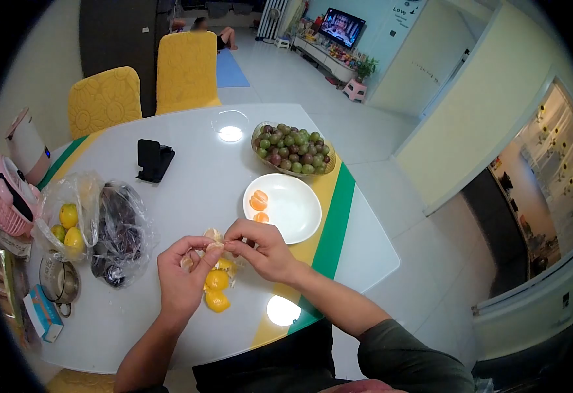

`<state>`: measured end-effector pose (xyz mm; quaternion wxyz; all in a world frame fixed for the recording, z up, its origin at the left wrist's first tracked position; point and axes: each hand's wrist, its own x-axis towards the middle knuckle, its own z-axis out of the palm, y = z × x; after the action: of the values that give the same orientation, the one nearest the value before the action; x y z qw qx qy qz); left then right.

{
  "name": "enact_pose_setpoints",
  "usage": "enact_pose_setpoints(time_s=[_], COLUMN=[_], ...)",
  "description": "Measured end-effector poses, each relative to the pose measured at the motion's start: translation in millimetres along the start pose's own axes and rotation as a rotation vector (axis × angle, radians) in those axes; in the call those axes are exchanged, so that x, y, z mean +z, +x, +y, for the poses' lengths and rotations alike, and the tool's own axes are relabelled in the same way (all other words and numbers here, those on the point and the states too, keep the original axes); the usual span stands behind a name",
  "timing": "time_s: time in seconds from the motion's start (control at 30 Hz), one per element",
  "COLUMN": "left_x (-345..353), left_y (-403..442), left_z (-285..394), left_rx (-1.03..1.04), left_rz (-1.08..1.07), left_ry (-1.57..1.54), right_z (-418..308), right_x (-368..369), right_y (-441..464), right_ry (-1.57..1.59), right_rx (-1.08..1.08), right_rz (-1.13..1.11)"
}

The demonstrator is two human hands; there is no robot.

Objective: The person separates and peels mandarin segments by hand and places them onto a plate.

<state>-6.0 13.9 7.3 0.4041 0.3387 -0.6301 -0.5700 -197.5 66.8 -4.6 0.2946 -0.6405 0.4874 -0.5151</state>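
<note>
Above the table, my left hand [183, 275] is closed on peeled tangerine pieces [213, 234], pale with white pith. My right hand [263, 250] pinches at the same fruit, its fingertips meeting those of the left; what exactly lies between them is too small to make out. Below the hands, yellow-orange tangerine peel [217, 300] lies on the tabletop, partly hidden by the fingers. Just beyond my right hand stands a white plate [296, 213] with a few orange tangerine segments [259, 200] at its left side.
A basket of grapes [293, 149] sits behind the plate. A black phone stand [154, 161], a plastic bag with yellow fruit [69, 223], a bag of dark fruit [121, 229], a glass cup [58, 278] and a pink fan [10, 196] occupy the left. Another person [224, 39] is on the floor beyond.
</note>
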Motion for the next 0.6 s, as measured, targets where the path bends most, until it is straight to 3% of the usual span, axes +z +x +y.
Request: enact_pose_setpoints(time_s=[0.37, 0.6], left_x=[1.9, -0.4], left_y=[-1.0, -0.1], left_z=[-0.1, -2.4], left_rx=[-0.037, -0.033], left_rz=[0.011, 0.012], left_ry=[-0.077, -0.104], right_z=[0.7, -5.9], right_x=[0.8, 1.2], right_y=[-1.3, -0.9], right_ry=[-0.117, -0.106], right_rx=[-0.148, -0.016], right_rz=[-0.004, -0.005])
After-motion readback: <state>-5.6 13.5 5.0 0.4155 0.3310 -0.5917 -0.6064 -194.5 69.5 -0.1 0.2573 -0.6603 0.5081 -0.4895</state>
